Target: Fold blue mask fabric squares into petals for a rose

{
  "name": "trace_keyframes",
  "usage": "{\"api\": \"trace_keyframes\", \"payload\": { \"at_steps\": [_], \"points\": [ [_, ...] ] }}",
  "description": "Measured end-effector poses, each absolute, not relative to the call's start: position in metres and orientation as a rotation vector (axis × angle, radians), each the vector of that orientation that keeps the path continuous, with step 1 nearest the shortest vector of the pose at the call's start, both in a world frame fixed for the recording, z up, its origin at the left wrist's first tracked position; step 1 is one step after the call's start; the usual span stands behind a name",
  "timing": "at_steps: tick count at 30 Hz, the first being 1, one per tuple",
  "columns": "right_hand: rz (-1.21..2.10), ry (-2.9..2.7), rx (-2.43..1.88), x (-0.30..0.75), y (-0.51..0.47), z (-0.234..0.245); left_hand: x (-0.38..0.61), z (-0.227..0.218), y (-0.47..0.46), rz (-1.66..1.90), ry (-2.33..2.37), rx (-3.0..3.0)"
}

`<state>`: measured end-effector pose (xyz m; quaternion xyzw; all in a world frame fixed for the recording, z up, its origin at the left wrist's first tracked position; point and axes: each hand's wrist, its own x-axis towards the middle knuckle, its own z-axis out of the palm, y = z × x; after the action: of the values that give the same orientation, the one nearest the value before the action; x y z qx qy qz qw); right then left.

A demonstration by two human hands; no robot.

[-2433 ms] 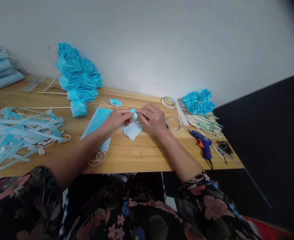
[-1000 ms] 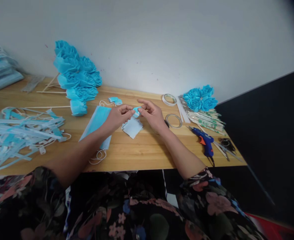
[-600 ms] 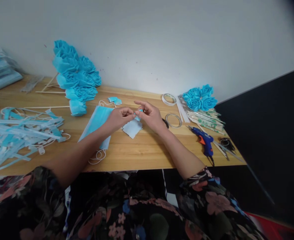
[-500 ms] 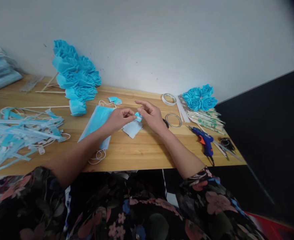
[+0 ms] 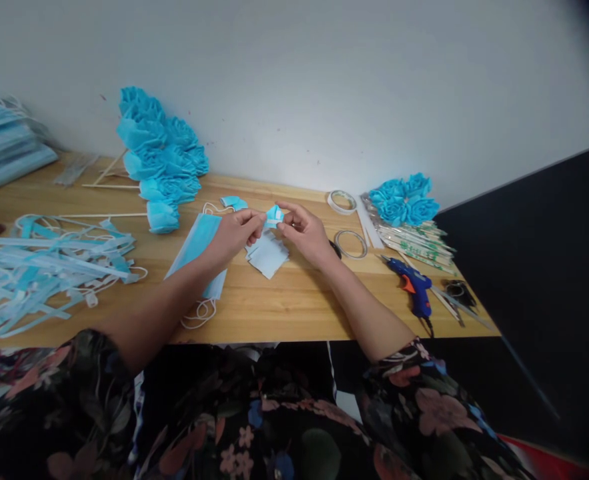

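A small folded piece of blue mask fabric (image 5: 274,215) is held up between my two hands. My left hand (image 5: 241,233) pinches its left edge with thumb and fingers. On the other side, my right hand (image 5: 304,230) grips the right edge between thumb and fingertips. Below them lies a pile of cut pale squares (image 5: 269,255) on the table. A blue face mask (image 5: 194,247) with white ear loops is under and beside my left forearm. Behind my left hand sit small folded blue pieces (image 5: 233,202).
Blue fabric flowers (image 5: 161,153) on sticks stand at the back left, above a heap of cut strips (image 5: 49,267). Rightward are tape rolls (image 5: 341,201), a blue glue gun (image 5: 411,283), more blue flowers (image 5: 404,200) and wrapped sticks (image 5: 419,243). Packed masks (image 5: 9,147) lie far left.
The blue piece has been raised slightly and spread between my fingers, showing more of its folded face. My left hand has shifted a little left of it. The whole view has shifted slightly.
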<state>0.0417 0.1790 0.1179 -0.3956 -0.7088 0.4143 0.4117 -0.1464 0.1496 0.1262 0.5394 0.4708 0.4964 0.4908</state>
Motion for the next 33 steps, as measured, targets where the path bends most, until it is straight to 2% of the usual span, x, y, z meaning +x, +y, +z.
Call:
{"api": "trace_keyframes", "payload": {
  "at_steps": [18, 27, 30, 33],
  "points": [
    [1.043, -1.725, -1.005, 0.042, 0.177, 0.119, -0.149, 0.125, 0.153, 1.245, 1.159, 1.277],
    [0.901, -1.762, -1.083, 0.044, 0.183, 0.118, -0.172, 0.125, 0.172, 1.559, 1.28, 1.147],
    [0.8, -1.842, -1.115, 0.044, 0.182, 0.119, -0.182, 0.134, 0.175, 1.59, 1.437, 1.248],
    [0.715, -1.901, -1.131, 0.045, 0.183, 0.118, -0.187, 0.15, 0.181, 1.492, 1.654, 1.615]
  ]
}}
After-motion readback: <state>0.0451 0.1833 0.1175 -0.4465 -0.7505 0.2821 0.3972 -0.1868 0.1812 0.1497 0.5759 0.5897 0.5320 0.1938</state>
